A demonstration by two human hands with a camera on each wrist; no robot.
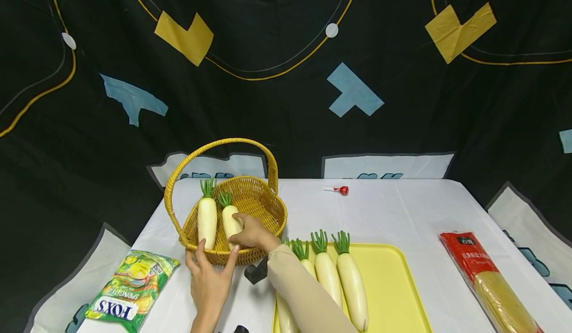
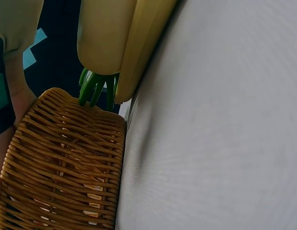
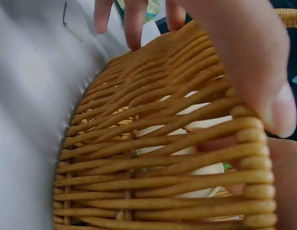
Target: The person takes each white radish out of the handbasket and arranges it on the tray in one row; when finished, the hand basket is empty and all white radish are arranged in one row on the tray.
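A black cloth backdrop with yellow and blue patches (image 1: 268, 109) fills the rear, cut off at the top and sides. Before it spreads a table under white, fine-textured cloth (image 1: 393, 209), its near edge out of frame. White cloth runs between the lollipop and the tray, and a strip separates the tray from the packet on the right.

The shallow yellow tray with rounded corners (image 1: 389, 283) loses its near end to the frame. Its right half shows smooth surface; white radishes with green stalks (image 1: 353, 288) lie on the left, partly covered by a beige sleeve (image 1: 304, 288), making their count uncertain.

The woven golden-brown wicker basket with a tall arched handle (image 1: 250, 258) stands left of the tray. Inside, one upright-lying white radish (image 1: 207, 221) rests at the left; beside it is a second smooth white radish (image 1: 229, 222), held by the right hand (image 1: 254, 233), whose far fingertips are hidden. The left hand (image 1: 212, 278) is spread wide against the near wall, its thumb tip over the rim; the left wrist view mostly misses it.

A red-and-clear plastic packet of yellowish strands (image 1: 487, 278) and a glossy green bag (image 1: 134, 288) run toward the lower frame edge. Smallest is a red-wrapped lollipop (image 1: 343, 190) beyond the tray.
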